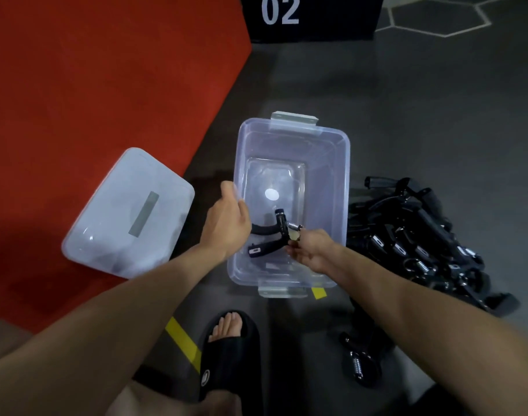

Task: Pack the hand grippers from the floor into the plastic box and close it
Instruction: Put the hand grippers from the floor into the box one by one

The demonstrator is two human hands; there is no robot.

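One black spring-loaded hand gripper [274, 235] hangs just inside the clear plastic box [340, 181], right hand [312, 250] pinching its spring end, handles pointing left toward the loose, empty left hand [226, 223]; the black gripper pile [421, 235] sits nearer the right hand.

Black hand gripper [271, 235] inside open clear box [340, 181].

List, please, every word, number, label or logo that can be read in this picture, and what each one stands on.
"02": white numerals on the black box at the top, on the floor.
Round white logo on the black slipper: too small to read.
Grey strip on the lid: no legible text.
Small pale counter windows on the hand grippers in the pile and on the held hand gripper: too small to read.
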